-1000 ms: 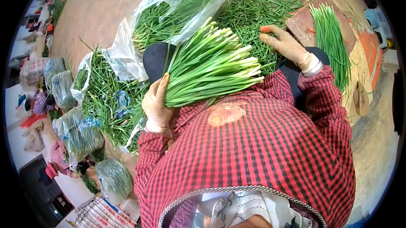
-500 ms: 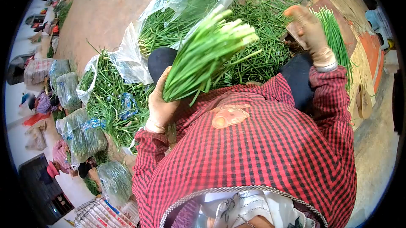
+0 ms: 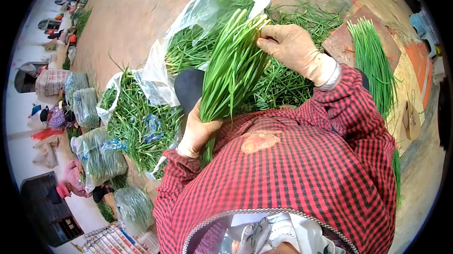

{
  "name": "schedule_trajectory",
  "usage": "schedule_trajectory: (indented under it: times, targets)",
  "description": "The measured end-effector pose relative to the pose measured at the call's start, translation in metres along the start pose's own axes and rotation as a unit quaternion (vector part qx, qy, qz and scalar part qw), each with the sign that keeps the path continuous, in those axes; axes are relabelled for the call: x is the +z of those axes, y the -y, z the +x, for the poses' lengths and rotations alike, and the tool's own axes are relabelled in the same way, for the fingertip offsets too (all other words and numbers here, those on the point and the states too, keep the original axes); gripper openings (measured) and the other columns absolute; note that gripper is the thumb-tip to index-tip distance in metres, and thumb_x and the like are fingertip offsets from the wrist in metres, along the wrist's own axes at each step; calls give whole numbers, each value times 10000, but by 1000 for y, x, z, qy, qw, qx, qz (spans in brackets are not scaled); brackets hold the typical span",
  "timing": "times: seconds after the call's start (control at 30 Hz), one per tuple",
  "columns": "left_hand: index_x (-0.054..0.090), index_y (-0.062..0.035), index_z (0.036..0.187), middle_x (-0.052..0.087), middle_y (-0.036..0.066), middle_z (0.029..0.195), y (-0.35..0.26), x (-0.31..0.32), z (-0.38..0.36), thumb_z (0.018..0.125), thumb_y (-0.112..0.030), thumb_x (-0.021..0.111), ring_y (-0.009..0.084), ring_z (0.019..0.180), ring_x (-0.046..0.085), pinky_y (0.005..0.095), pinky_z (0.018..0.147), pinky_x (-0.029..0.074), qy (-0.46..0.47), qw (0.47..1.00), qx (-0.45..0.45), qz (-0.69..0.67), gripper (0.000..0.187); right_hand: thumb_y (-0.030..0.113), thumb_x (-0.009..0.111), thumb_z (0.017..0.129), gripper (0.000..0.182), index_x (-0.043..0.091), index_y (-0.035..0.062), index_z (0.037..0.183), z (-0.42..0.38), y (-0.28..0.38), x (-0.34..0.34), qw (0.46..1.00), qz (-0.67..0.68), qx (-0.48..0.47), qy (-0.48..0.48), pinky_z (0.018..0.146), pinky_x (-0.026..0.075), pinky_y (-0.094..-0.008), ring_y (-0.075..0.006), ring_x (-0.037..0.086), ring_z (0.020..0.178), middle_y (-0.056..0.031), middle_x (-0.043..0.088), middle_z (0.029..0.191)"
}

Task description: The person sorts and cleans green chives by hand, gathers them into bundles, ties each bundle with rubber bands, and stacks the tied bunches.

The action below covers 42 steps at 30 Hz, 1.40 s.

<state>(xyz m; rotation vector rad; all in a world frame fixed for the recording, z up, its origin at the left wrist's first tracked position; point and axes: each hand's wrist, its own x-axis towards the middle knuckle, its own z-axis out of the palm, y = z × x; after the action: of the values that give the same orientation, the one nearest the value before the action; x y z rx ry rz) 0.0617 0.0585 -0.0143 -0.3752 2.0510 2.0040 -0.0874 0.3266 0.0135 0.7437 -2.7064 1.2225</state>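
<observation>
A bunch of long green stalks (image 3: 233, 65) with pale ends is held upright in front of me. My left hand (image 3: 199, 131), gloved, is wrapped round its lower, leafy part. Near the pale ends, the gloved fingers of my right hand (image 3: 295, 51) pinch the stalks at the bunch's right edge. Behind the bunch is an open clear plastic bag (image 3: 158, 67) with more greens inside. Loose greens (image 3: 283, 84) lie under my right forearm. Another neat bundle (image 3: 373, 60) rests on a brown board (image 3: 342, 41) at the right.
Loose greens (image 3: 132, 126) fill a bag at my left. Wrapped bundles (image 3: 99, 155) stand further left, with a person (image 3: 73, 176) beside them. A sandal (image 3: 410, 119) lies at the right, near an orange sheet (image 3: 419, 63).
My right hand has moved left and down from near the board to the stalk ends. The bunch in my left hand now stands more upright.
</observation>
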Motion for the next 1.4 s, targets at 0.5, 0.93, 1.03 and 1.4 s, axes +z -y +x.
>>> schedule_trajectory:
  times: [0.5, 0.93, 1.03, 1.4]
  targets:
    - [576, -5, 1070, 607, 40, 786, -19, 3, 0, 731, -7, 675, 135, 614, 568, 257, 573, 474, 71, 971, -159, -164, 353, 232, 624, 924, 368, 578, -8, 1200, -30, -58, -48, 992, -15, 129, -9, 619, 479, -248, -85, 569, 711, -32, 627, 923]
    - [189, -35, 1502, 594, 202, 1201, -21, 70, 55, 688, -55, 707, 358, 932, 656, 396, 765, 541, -124, 859, 212, 449, 965, 533, 677, 830, 803, 398, 24, 1385, -22, -1, 30, 802, 551, 151, 175, 1031, 383, -340, -199, 486, 1212, -102, 506, 1336]
    - [69, 12, 1503, 555, 250, 1135, -22, 101, 71, 680, -107, 746, 407, 832, 637, 448, 661, 532, -115, 813, 301, 485, 1072, 341, 737, 851, 509, 585, 45, 1237, -12, -7, 33, 742, 642, 181, 64, 948, 446, -310, -146, 576, 1059, -47, 633, 1165]
    - [582, -43, 1296, 685, 83, 1118, -31, 94, 82, 881, -286, 688, 157, 1030, 625, 318, 947, 464, 204, 963, 157, 82, 493, 252, 675, 798, 497, 588, -32, 1197, -51, -56, -61, 778, 558, 289, 5, 738, 555, -303, -192, 664, 829, -116, 685, 981]
